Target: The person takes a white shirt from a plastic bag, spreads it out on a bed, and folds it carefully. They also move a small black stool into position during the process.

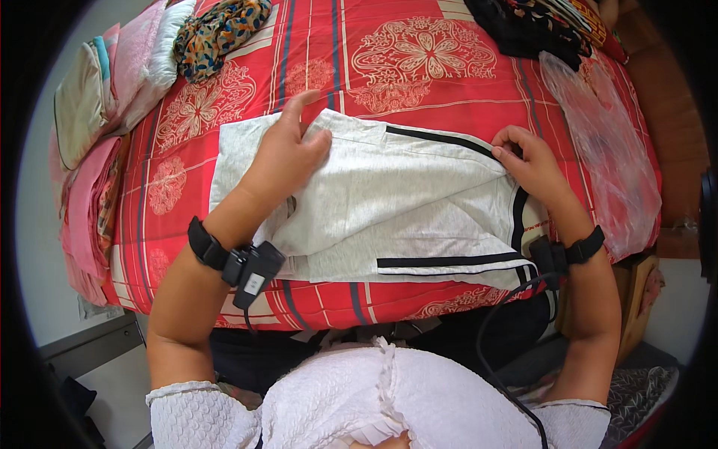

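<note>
A light grey garment [392, 191] with black stripe trim lies partly folded on a red patterned bedspread [314, 311] in front of me. My left hand [291, 149] is over its upper left part, thumb and fingers apart; the fingertips reach past the upper edge. With thumb and forefinger, my right hand [524, 157] pinches the black-trimmed edge at the garment's upper right corner. Small red lettering shows on the fabric beneath my right wrist. Both wrists wear black straps with small devices, and a cable runs from the right one.
Folded pink cloths [92, 213] and a pillow [162, 62] are stacked at the left edge. A multicoloured patterned cloth [216, 39] lies at the upper left. Dark clothes [516, 28] are piled at the upper right, above a clear plastic bag [611, 157].
</note>
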Available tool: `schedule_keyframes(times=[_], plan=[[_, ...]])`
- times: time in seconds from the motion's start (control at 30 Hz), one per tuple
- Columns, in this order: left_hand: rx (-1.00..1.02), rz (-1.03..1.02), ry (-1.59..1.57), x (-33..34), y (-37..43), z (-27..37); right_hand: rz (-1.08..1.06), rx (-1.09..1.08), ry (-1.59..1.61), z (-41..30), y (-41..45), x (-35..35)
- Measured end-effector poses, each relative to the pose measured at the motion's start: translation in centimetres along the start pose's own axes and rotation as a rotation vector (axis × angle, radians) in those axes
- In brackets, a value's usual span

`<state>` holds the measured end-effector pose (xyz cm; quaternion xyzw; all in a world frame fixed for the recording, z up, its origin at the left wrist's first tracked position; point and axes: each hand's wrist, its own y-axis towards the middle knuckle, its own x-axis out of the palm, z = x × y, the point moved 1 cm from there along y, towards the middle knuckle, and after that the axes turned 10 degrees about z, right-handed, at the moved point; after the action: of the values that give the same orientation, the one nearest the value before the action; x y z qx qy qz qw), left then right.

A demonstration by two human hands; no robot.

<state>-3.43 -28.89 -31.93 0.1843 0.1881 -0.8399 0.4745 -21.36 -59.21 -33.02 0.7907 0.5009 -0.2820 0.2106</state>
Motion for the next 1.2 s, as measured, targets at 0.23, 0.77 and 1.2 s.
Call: schedule_keyframes(times=[0.23, 0.77, 1.2], plan=[[0.300, -0.015, 0.465, 0.1, -2.4, 1.0, 0.020, -0.090, -0.036, 0.2, 0.1, -0.1], [0.354, -0.185, 0.016, -4.2, -7.2, 0.4, -0.285, -0.541, -0.398, -6.8, -2.7, 2.9], [0.392, 0.128, 0.319, -6.6, -14.2, -0.7, -0.270, -0.382, -0.556, -10.0, -3.8, 2.5]])
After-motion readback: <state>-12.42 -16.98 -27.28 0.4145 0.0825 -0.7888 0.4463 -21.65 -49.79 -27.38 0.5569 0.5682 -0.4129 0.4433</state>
